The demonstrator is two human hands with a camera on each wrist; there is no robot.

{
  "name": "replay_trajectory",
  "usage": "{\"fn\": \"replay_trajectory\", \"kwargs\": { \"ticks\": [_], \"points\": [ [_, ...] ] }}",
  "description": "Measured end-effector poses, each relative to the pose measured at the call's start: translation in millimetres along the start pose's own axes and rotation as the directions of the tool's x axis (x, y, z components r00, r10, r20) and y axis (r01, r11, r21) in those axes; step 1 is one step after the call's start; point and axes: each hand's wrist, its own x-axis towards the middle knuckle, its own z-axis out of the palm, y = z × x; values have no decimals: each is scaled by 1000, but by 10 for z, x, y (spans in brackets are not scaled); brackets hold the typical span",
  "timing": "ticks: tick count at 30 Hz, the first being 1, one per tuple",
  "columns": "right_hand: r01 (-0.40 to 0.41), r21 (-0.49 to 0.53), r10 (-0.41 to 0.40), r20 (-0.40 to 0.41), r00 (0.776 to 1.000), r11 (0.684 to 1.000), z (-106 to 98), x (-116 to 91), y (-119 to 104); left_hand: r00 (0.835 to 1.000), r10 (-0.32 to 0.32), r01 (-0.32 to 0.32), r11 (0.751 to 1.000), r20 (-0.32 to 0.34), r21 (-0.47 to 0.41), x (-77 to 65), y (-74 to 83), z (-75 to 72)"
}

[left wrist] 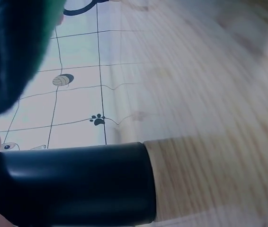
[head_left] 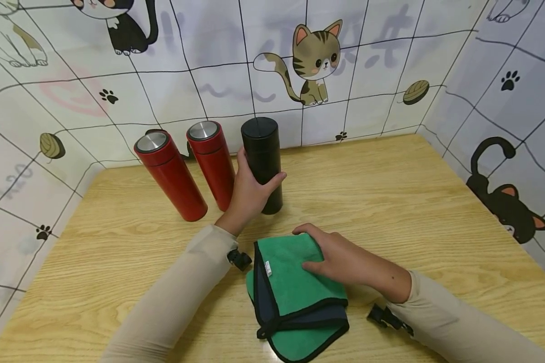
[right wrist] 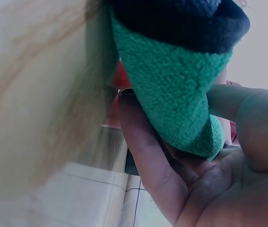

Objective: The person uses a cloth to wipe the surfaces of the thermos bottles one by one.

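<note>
A black thermos bottle [head_left: 260,146] stands upright in the middle of the wooden table, towards the back wall. My left hand [head_left: 250,191] grips it from the left side, thumb across its front. In the left wrist view the bottle's dark body [left wrist: 77,184] lies sideways, with fingertips at its far end. Nearer to me, my right hand [head_left: 340,254] holds the right edge of a folded green cloth [head_left: 295,267] with dark trim and a small white tag. The right wrist view shows thumb and fingers round the fuzzy green fabric [right wrist: 172,85].
Two red thermos bottles with silver lids, one at the far left [head_left: 172,176] and one [head_left: 211,164] beside my left hand, stand on the wooden table [head_left: 390,201]. Behind and at both sides rise walls [head_left: 209,91] covered in cat-patterned sheeting.
</note>
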Motion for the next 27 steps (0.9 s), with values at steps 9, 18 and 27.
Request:
{"fn": "replay_trajectory", "kwargs": {
  "ticks": [9,18,27],
  "points": [
    [-10,48,10,-3,1000,999,7,-20,-13,996,-19,11,996,84,89,-184,113,-146],
    [14,196,-8,-27,1000,981,-8,-11,-39,984,44,-82,971,175,222,-739,193,-495],
    [-29,442,10,47,999,896,-74,-42,-58,921,383,-355,903,-74,243,-904,131,-904]
  ]
}}
